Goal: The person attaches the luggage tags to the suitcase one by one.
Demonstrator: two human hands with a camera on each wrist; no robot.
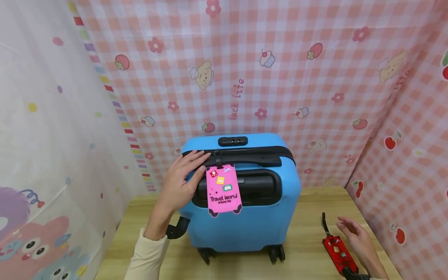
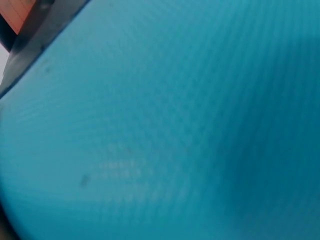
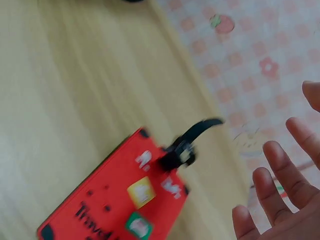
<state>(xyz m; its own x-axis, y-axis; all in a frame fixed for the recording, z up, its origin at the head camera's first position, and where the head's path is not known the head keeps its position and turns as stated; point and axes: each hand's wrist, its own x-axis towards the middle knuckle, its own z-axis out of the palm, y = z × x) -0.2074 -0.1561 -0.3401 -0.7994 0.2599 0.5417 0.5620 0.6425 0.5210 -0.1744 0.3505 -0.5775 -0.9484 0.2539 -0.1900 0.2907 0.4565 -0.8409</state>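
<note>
Finding a red luggage tag (image 1: 339,253) lying face up on the table (image 1: 315,202), just to the left of the right hand (image 1: 359,241) and well apart from the left hand (image 1: 182,179). Judging the right, then, as clearly the nearer of the two for any move on that tag, with only a short sideways path to cover. Reading the long axis as slanted, from the strap (image 1: 325,224) at the far, left end to a near, right end partly covered by dark wrist gear (image 1: 350,273) in the head view; roughly following the line of the right fingers. Seeing no grip on that side, only spread, unladen fingers, with a gap between fingertips and tag in the right wrist view. Unable to tell whether that hand touches the table. Placing the left hand across the upper left corner of an upright blue suitcase (image 1: 241,225), with fingers extended rather than wrapped round anything. Noting a pink luggage tag (image 1: 217,190) next to that thumb, hung slightly tilted from the black handle (image 1: 245,158). Getting only blurred blue shell from the left wrist, so unable to confirm thumb contact with the pink one.
</note>
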